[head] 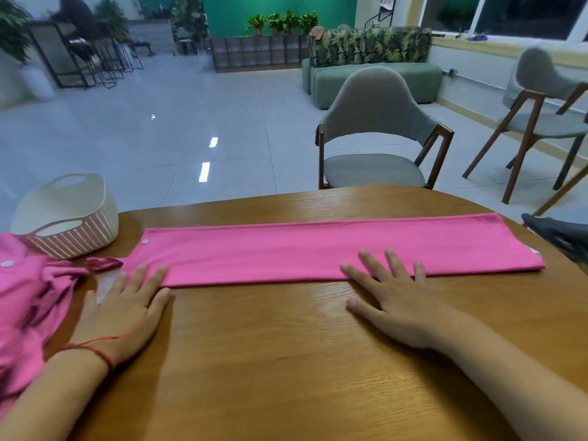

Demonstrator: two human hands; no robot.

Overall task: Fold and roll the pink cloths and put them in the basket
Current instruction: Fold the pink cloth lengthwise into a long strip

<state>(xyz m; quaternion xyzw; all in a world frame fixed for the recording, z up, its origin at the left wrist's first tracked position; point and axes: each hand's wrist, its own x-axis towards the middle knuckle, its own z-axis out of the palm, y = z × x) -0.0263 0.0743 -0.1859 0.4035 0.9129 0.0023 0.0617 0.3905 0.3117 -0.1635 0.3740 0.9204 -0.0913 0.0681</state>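
A pink cloth [286,249] lies folded into a long flat strip across the wooden table [286,361]. My left hand [127,307] lies flat with straight fingers, fingertips touching the strip's near left corner. My right hand [397,300] is spread flat too, its fingertips resting on the strip's near edge right of the middle. A cream woven basket [63,218] stands at the table's far left and looks empty. More pink cloths [25,297] lie bunched at the left edge.
A black gloved hand [560,237] reaches in at the right edge, beside the strip's right end. A grey chair [375,138] stands beyond the table's far edge. More chairs and a green sofa are further back.
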